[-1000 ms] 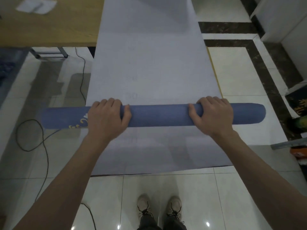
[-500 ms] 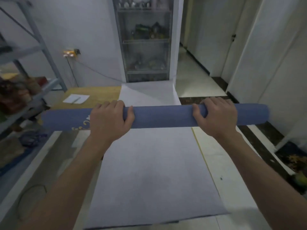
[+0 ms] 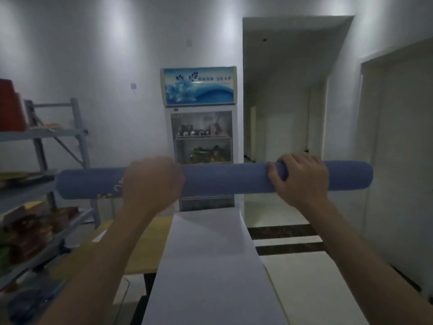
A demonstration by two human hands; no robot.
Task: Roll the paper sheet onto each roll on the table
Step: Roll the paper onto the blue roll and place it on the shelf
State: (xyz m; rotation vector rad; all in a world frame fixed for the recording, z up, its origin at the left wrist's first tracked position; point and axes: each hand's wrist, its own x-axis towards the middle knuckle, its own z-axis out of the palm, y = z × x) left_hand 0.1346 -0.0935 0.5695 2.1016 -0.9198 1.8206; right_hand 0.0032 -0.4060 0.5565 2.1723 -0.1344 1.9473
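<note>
A long blue roll [image 3: 225,178] with a gold pattern near its left end is held level in the air in front of me. My left hand [image 3: 150,181] grips it left of centre, and my right hand [image 3: 301,175] grips it toward the right end. Below the roll, a wide white paper sheet [image 3: 210,266] runs away from me along the wooden table [image 3: 147,249] toward the far end. Whether the sheet is attached to the roll cannot be seen.
A glass-door display fridge [image 3: 201,137] stands against the far wall beyond the table. Metal shelving [image 3: 42,184] with boxes lines the left side. A doorway [image 3: 281,127] opens to the right of the fridge, and a tiled floor [image 3: 304,273] with dark bands lies to the right.
Both hands have lifted the blue roll from low over the sheet to chest height. My view has tilted up from the floor to the far wall and fridge.
</note>
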